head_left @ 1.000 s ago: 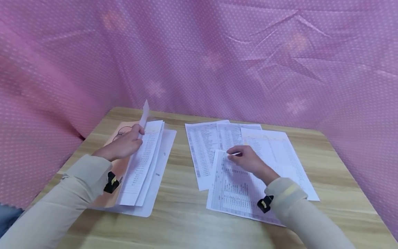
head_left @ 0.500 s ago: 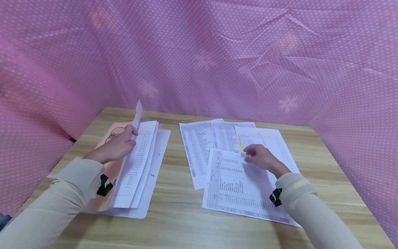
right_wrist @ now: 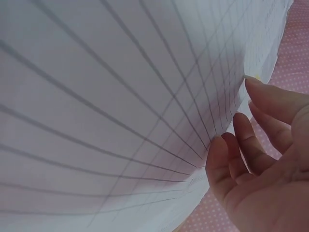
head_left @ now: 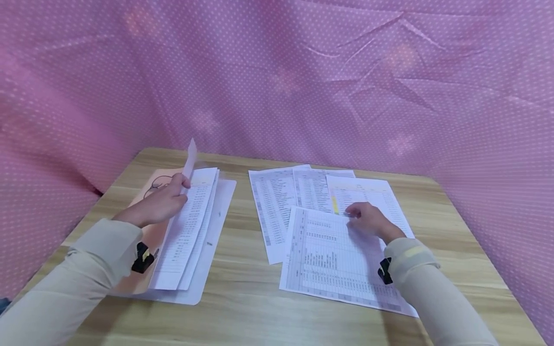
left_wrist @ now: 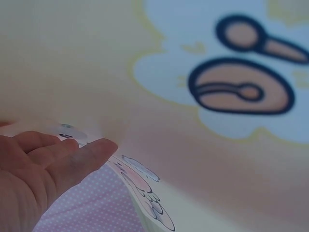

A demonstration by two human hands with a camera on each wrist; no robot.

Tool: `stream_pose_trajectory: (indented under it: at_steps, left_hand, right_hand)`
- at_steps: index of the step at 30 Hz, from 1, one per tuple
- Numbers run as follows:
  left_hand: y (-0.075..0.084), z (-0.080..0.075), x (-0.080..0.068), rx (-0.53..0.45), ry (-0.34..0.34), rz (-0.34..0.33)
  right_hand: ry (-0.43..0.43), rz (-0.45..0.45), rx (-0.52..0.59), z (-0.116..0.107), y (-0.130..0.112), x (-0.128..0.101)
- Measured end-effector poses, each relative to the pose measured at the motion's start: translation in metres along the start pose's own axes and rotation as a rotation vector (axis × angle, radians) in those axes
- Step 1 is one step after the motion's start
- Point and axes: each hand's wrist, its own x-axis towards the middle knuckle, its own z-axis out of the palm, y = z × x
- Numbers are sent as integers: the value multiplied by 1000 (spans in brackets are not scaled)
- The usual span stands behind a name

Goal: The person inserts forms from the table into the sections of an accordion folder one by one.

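At nine o'clock on a wooden table (head_left: 242, 307), a folder's orange cover (head_left: 155, 235), printed with cartoon drawings, stands partly raised. The left hand (head_left: 162, 204) holds it by the free edge, fingers bent over. To its right, printed pages (head_left: 182, 240) lie in the folder. Then come loose sheets: a rear-left sheet (head_left: 272, 206) at twelve o'clock, a middle sheet (head_left: 316, 190) at one, a rear-right sheet (head_left: 368, 188) at two. A front sheet (head_left: 320, 259), toward four o'clock, overlaps the rear-left one. The right hand (head_left: 368, 221) touches the front sheet's far edge, fingers loosely bent, part-open; whether it pinches the paper I cannot tell.

The step in hand seems to be picking up that sheet beside the open folder; the next move would call for a firm pinch, lifting without dragging its neighbours.

Tables fill the sheets, their print too small to read. No brand is legible.
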Motion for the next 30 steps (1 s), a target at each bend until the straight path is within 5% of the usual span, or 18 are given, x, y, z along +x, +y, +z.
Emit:
stream_pose_trajectory:
  at_steps: [30]
  left_hand:
    - [3, 0, 0, 8, 12, -8]
  right_hand:
    - [11, -15, -86, 6, -7, 0]
